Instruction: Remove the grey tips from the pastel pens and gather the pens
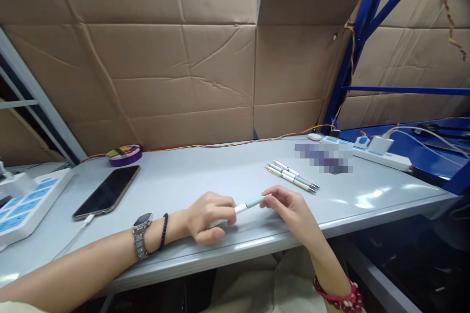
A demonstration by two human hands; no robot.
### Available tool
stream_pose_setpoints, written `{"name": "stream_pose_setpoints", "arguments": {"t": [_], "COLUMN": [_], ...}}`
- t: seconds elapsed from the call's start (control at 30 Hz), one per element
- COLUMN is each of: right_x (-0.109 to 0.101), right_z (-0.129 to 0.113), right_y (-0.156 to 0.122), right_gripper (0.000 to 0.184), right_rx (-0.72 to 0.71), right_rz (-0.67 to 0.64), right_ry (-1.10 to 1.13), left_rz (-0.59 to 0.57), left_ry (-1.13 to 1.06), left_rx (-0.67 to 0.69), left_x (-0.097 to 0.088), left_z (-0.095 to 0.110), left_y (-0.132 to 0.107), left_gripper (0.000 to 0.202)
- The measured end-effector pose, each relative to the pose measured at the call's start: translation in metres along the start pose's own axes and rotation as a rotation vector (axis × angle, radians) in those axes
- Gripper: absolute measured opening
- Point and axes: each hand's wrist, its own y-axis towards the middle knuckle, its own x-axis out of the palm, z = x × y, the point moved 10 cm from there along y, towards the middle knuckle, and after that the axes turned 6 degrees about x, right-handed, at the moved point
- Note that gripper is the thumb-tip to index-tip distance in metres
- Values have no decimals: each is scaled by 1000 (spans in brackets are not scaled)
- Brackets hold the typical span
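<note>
A white and pale green pen (pixel 242 208) is held between my two hands, just above the front part of the grey table (pixel 176 171). My left hand (pixel 213 215) is closed around one end, its fingers hiding part of the barrel. At the other end, my right hand (pixel 290 208) pinches the green tip between thumb and fingertips. Beyond my right hand, several pens (pixel 292 176) in white, yellow and pink lie side by side, pointing toward the right.
A black phone (pixel 108 191) on a charging cable lies at left, beside a white power strip (pixel 36 203). Behind it sits a purple tape roll (pixel 125 155). Another power strip (pixel 382 154) is at back right, near a blue metal frame (pixel 340 78). Cardboard (pixel 165 73) walls the back.
</note>
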Motion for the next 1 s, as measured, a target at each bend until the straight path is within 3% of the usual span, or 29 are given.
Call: {"name": "stream_pose_setpoints", "arguments": {"t": [0.4,0.53,0.63,0.8,0.9,1.0], "right_x": [1,-1,-28,-109,-134,-133], "right_z": [-5,-3,3,19,18,24], "right_y": [-1,-2,-3,-15,-9,5], "right_gripper": [25,23,21,25,27,24], "right_rx": [-27,-29,-58,-115,-110,-2], "right_rz": [-29,-6,209,729,758,615], "right_ry": [-11,100,238,266,50,-299], "left_rz": [-6,-26,-49,-42,-107,-125], "left_ry": [125,168,195,187,177,180], "left_rx": [73,96,35,-100,-143,-182], "left_x": [2,2,3,0,7,9], "left_z": [8,12,7,-2,-7,-11], "left_y": [1,3,5,8,9,9], "left_gripper": [58,52,41,40,32,26]}}
